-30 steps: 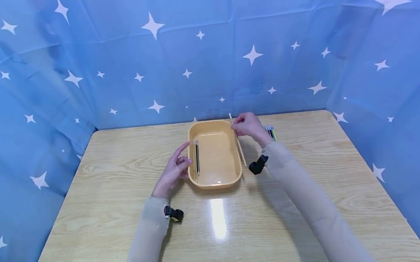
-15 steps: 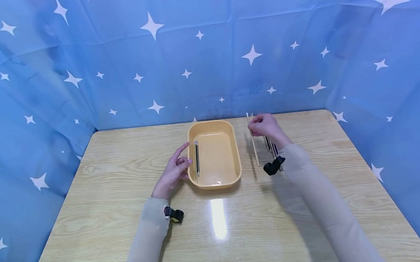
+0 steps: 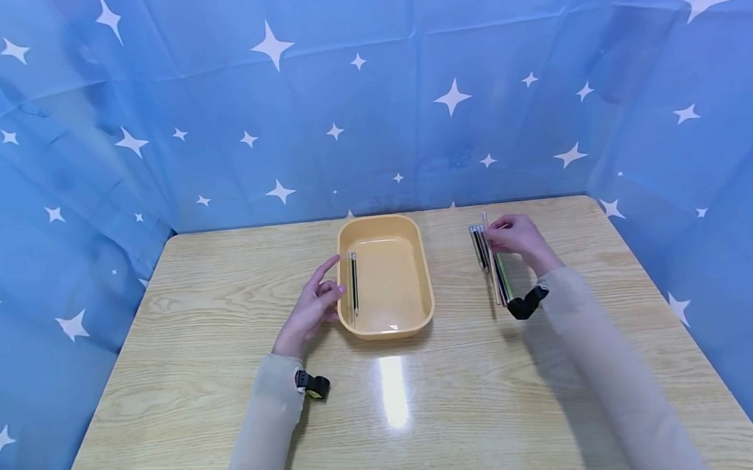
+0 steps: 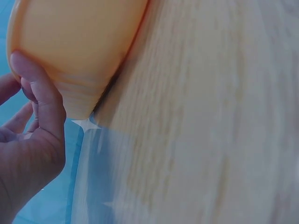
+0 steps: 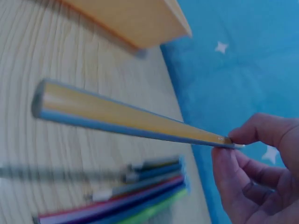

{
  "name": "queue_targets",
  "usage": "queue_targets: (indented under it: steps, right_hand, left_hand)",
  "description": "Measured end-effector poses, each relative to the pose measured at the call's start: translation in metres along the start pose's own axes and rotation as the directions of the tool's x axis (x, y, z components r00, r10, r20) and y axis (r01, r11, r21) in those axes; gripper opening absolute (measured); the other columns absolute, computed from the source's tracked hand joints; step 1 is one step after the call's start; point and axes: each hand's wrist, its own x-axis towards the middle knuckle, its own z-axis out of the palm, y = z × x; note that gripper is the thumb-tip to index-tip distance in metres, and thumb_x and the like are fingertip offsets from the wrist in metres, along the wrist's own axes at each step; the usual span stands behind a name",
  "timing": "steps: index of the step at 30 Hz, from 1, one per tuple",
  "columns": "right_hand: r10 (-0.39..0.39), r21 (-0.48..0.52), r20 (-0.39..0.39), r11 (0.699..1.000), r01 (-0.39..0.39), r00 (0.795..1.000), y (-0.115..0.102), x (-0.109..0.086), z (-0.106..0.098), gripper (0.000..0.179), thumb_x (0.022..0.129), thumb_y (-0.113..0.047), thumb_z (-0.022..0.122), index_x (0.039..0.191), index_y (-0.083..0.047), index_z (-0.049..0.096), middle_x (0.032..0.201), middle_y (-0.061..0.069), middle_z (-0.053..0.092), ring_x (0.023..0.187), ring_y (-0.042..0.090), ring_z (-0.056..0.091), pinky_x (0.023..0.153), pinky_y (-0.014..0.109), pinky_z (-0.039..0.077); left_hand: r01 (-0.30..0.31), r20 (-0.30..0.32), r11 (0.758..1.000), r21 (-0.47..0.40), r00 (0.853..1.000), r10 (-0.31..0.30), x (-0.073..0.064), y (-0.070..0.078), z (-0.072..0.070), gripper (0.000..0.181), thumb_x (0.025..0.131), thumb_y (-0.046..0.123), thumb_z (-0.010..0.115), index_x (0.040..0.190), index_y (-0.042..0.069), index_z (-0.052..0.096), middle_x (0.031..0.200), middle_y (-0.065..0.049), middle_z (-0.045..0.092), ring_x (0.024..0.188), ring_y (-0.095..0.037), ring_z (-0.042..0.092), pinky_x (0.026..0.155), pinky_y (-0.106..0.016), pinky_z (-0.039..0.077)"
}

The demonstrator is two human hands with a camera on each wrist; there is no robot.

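Observation:
My left hand grips the left rim of a shallow orange plastic tray, its fingers against the outer wall in the left wrist view. Inside the tray, dark pencils lie along the left wall. My right hand pinches a wood-coloured pencil near one end, between thumb and fingers. The pencil's other end points toward the camera in the right wrist view. Below it, several pencils lie side by side on the table, among them black, red, purple and bright green ones; my right hand partly covers them in the head view.
The wood-grain table carries the tray near its back edge, with the pencil bunch to the right of it. A blue curtain with white stars hangs close behind the table and along both sides. A camera is strapped to the right wrist.
My right hand has moved right, away from the tray's right rim to above the pencil bunch, with the wood-coloured pencil still pinched. The left hand and tray have stayed put.

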Motion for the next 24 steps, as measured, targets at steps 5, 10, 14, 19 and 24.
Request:
queue_targets:
  steps: [5,10,14,19,24]
  right_hand:
    - [0.013,-0.017,-0.008,1.0,-0.014,1.0,0.013,0.0,-0.013,0.032,0.088,-0.014,0.052,0.109,0.009,0.046,0.097,0.019,0.049,0.082,0.025,0.056,0.083,0.043,0.048]
    - [0.018,-0.033,0.0,0.999,-0.018,1.0,0.027,0.007,-0.021,0.03,0.088,-0.015,0.053,0.108,0.008,0.047,0.096,0.02,0.051,0.083,0.027,0.056,0.082,0.046,0.048]
    - [0.024,-0.057,0.025,0.998,-0.023,0.999,0.037,0.015,-0.025,0.031,0.089,-0.015,0.052,0.11,0.007,0.047,0.097,0.021,0.051,0.082,0.027,0.057,0.079,0.044,0.05]
    - [0.016,-0.112,0.022,0.994,-0.013,1.0,0.046,0.025,-0.025,0.029,0.088,-0.013,0.053,0.107,0.008,0.05,0.091,0.02,0.054,0.074,0.022,0.059,0.069,0.034,0.054]
    - [0.02,-0.146,0.001,0.989,-0.02,1.0,0.055,0.033,-0.02,0.026,0.086,-0.011,0.054,0.103,0.009,0.051,0.086,0.016,0.055,0.07,0.016,0.056,0.062,0.024,0.053]
  left_hand:
    - [-0.006,-0.009,1.0,-0.006,1.0,0.006,0.007,-0.011,-0.004,0.062,0.088,0.003,0.054,0.139,0.028,0.029,0.086,-0.014,0.047,0.064,-0.019,0.054,0.048,-0.032,0.052]
    - [-0.027,-0.025,1.0,-0.003,0.999,0.027,0.008,-0.015,-0.005,0.061,0.088,0.003,0.054,0.138,0.03,0.032,0.083,-0.013,0.048,0.065,-0.019,0.054,0.047,-0.031,0.052]
    - [-0.035,-0.021,0.999,0.001,0.999,0.035,0.006,-0.015,-0.006,0.061,0.088,0.004,0.054,0.139,0.029,0.03,0.084,-0.012,0.048,0.066,-0.02,0.053,0.048,-0.031,0.052]
    - [-0.015,-0.021,1.0,-0.024,1.0,0.015,0.004,-0.012,-0.006,0.061,0.088,0.003,0.054,0.139,0.029,0.03,0.084,-0.012,0.047,0.068,-0.022,0.053,0.049,-0.032,0.052]
    - [-0.013,0.007,1.0,-0.015,1.0,0.013,0.002,-0.005,-0.003,0.063,0.089,0.002,0.052,0.141,0.024,0.025,0.084,-0.012,0.046,0.07,-0.024,0.052,0.05,-0.034,0.052]
